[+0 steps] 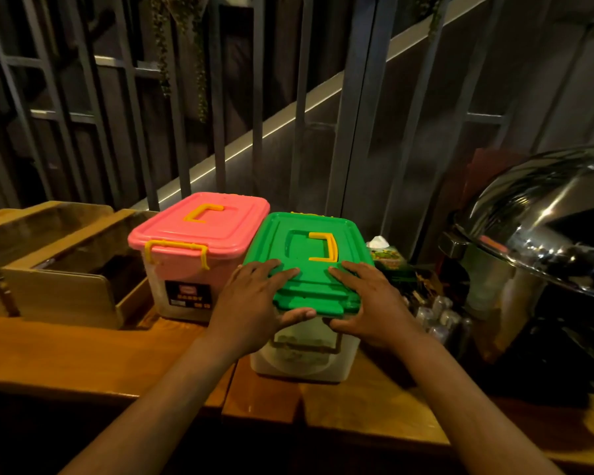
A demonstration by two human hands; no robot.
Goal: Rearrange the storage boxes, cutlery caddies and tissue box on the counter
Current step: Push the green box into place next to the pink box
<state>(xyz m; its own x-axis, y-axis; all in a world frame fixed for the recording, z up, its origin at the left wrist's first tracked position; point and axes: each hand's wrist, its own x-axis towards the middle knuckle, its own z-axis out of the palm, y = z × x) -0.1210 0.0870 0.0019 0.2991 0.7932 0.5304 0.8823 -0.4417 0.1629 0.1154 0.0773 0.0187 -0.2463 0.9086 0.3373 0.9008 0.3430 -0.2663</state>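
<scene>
Both hands, the left hand [254, 296] and right hand [367, 299], clamp the near edge of the green-lidded translucent plastic storage box [306, 269], fingers spread on top, thumbs beneath, on the wooden worktop [83, 351].

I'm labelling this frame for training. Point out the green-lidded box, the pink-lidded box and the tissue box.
green-lidded box [302, 234]: head view, on the lid's top.
pink-lidded box [199, 231]: head view, on the lid's top.
tissue box [386, 257]: head view, on its green top.
</scene>
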